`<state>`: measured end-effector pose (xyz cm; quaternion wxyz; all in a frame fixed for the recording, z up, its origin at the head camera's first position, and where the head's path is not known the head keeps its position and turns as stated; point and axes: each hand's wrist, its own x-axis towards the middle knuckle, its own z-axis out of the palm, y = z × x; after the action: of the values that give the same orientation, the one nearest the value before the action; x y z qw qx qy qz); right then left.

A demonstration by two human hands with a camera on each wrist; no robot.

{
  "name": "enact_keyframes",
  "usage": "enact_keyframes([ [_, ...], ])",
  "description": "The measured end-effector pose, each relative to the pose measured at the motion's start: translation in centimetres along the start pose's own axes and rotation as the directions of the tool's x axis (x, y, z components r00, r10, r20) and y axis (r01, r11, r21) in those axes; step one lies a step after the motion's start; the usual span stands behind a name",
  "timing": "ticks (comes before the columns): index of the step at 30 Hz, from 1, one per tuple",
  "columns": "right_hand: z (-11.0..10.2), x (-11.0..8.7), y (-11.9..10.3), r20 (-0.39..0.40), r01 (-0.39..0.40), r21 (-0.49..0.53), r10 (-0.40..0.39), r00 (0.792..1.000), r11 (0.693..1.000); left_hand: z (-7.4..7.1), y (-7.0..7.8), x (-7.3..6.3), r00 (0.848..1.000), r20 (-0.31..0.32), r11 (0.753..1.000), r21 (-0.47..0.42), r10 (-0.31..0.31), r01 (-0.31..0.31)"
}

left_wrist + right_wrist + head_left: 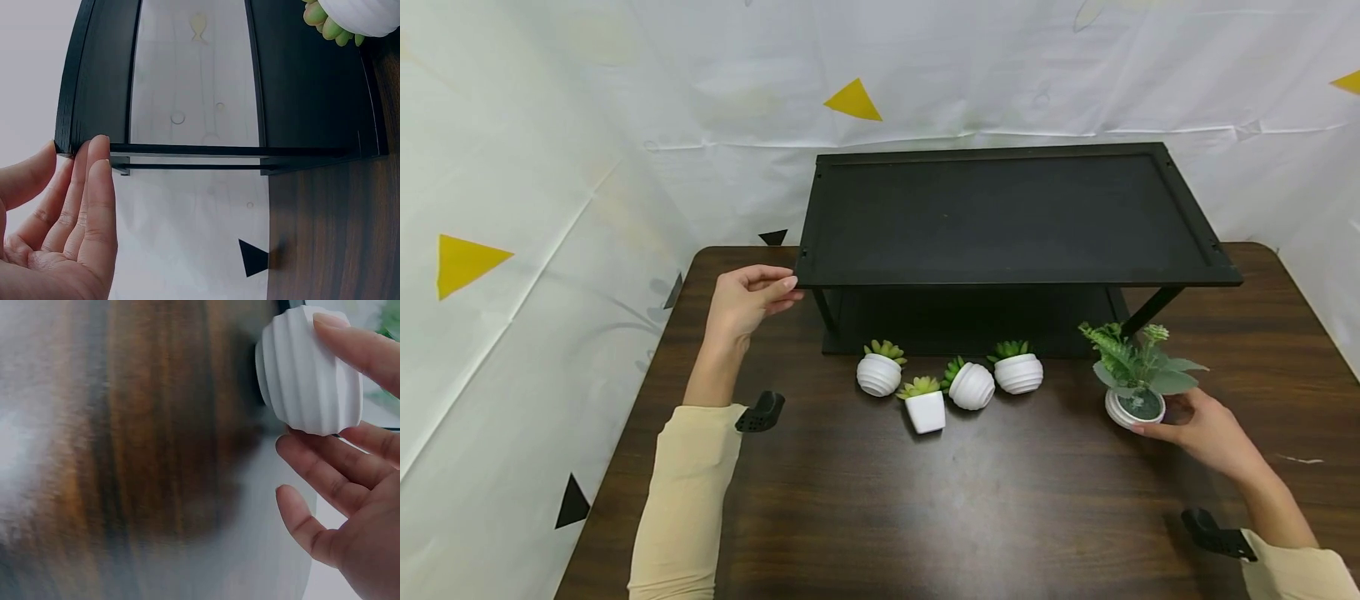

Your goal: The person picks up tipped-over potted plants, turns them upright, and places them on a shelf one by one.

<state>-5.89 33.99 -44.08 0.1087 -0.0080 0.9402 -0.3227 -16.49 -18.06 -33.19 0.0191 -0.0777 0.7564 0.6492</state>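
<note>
A black two-tier shelf (pixel 1015 217) stands at the back of the table. My left hand (pixel 748 296) pinches the front left corner of its top board, the thumb (pixel 28 178) on one side and the fingertips on the other. In the head view, my right hand (pixel 1213 433) grips a leafy green potted plant (pixel 1138 367) by its white ribbed pot (pixel 312 375), in front of the shelf's right leg. Whether the pot's base touches the table cannot be told. Several small succulents in white pots, one a square pot (pixel 926 412), are grouped before the shelf; some lean over.
Dark wood-grain table (pixel 955 517) runs under everything. White sheeting (pixel 715 83) with yellow and black triangles hangs behind and at the sides. The shelf's lower board (pixel 955 325) lies partly hidden beneath the top one. A black wrist camera (pixel 762 412) sits on the left sleeve.
</note>
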Motion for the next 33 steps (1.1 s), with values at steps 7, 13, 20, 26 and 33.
enact_keyframes([
  [7,0.48,0.1,0.05,-0.018,0.003,0.002,-0.003,1.0,1.0,-0.01,-0.02,0.0,1.0,0.005,1.0,0.005,0.006,-0.006],
  [13,0.65,0.17,-0.01,-0.005,0.011,0.002,-0.011,1.0,1.0,-0.06,0.04,-0.05,1.0,0.016,1.0,0.018,0.007,-0.007],
  [20,0.66,0.06,-0.25,-0.021,-0.001,-0.012,0.0,1.0,1.0,-0.06,0.07,-0.17,1.0,0.017,1.0,0.027,-0.002,0.001],
  [26,0.87,0.09,-0.23,-0.037,0.007,-0.008,-0.007,0.999,1.0,-0.07,0.07,-0.19,1.0,0.018,1.0,0.025,-0.002,0.001],
  [33,0.99,0.16,-0.23,-0.048,0.029,-0.005,-0.029,0.998,1.0,-0.09,0.12,-0.24,1.0,0.018,1.0,0.016,-0.004,0.004],
])
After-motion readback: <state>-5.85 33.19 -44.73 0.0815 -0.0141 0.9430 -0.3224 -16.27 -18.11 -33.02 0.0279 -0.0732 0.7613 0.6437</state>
